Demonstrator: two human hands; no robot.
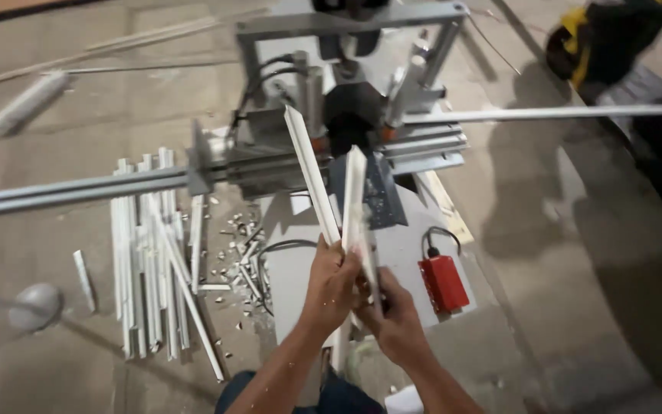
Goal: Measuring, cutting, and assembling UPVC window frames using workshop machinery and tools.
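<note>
My left hand [331, 284] grips a long white moulding strip [309, 170] that leans up and to the left, its mitred tip close to the grey cutting machine [346, 115]. My right hand [396, 318] holds a second white strip [354, 195] that stands nearly upright beside the first. The two strips meet low down between my hands and spread apart toward their tops. Both hands hover over the machine's grey base plate [404, 249].
A pile of cut white strips [151, 253] lies on the floor at the left, with small offcuts [239, 253] scattered beside it. A red foot pedal [443, 282] with a black cable sits right of my hands. Long metal guide rails [70, 192] extend left and right.
</note>
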